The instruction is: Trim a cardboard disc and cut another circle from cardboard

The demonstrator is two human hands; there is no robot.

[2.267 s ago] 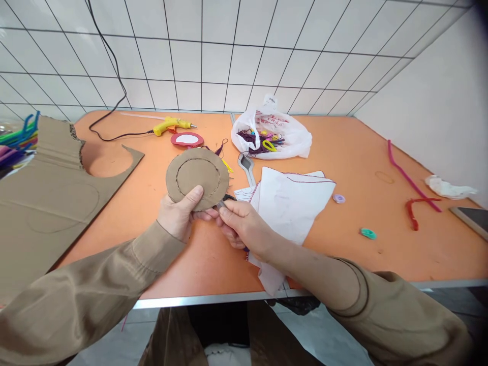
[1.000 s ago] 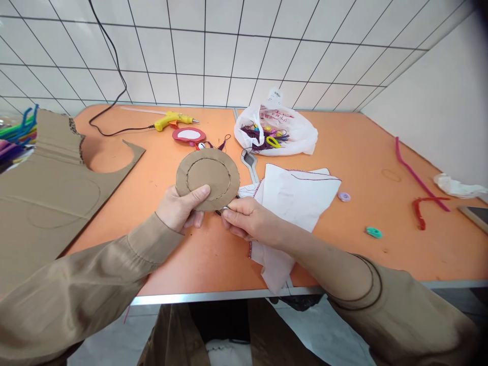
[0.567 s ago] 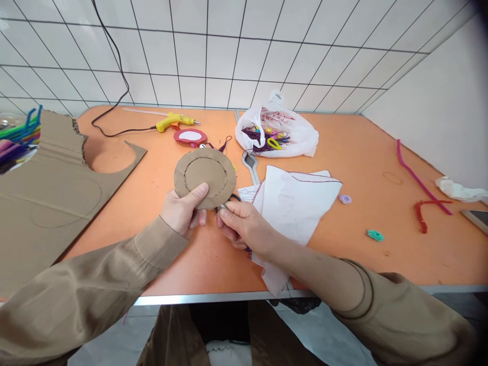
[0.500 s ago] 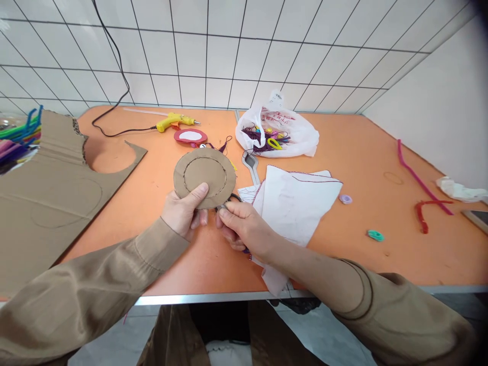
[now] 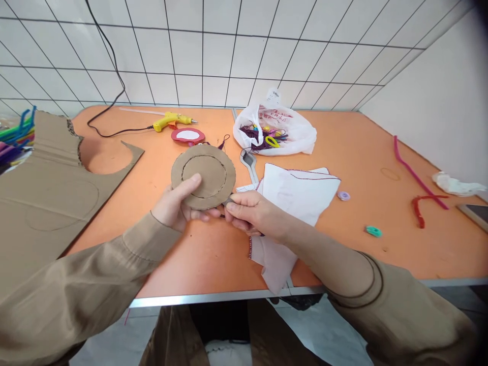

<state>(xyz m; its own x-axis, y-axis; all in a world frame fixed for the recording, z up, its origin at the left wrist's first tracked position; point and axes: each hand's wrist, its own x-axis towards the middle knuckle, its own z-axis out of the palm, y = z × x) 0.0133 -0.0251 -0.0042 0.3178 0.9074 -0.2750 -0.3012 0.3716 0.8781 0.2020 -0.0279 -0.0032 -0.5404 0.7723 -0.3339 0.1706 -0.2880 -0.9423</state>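
Note:
A round cardboard disc [image 5: 204, 177] with a circular line scored or cut inside its rim is held over the table. My left hand [image 5: 177, 203] grips its lower left side, thumb on top and fingers beneath. Closed round the scissors [image 5: 227, 200], my right hand [image 5: 247, 211] is at the disc's lower right edge; the blades are mostly hidden under the cardboard. Behind the disc lies a red round piece with a white centre [image 5: 188, 135]. White cloth [image 5: 297, 195] with dark red edge stitching lies to the right, partly beneath my right forearm.
A yellow glue gun [image 5: 173, 121] with a black cord lies at the back. A white plastic bag [image 5: 293, 134] holds threads. Cut cardboard [image 5: 49, 193] covers the left side. Pipe cleaners [image 5: 419, 175], a teal coil [image 5: 373, 232] and a lilac coil [image 5: 343, 195] are on the right.
My left thumb has shifted slightly up and left with the disc. My right hand has moved a little up and right, and the scissor handles show less. The view has shifted slightly.

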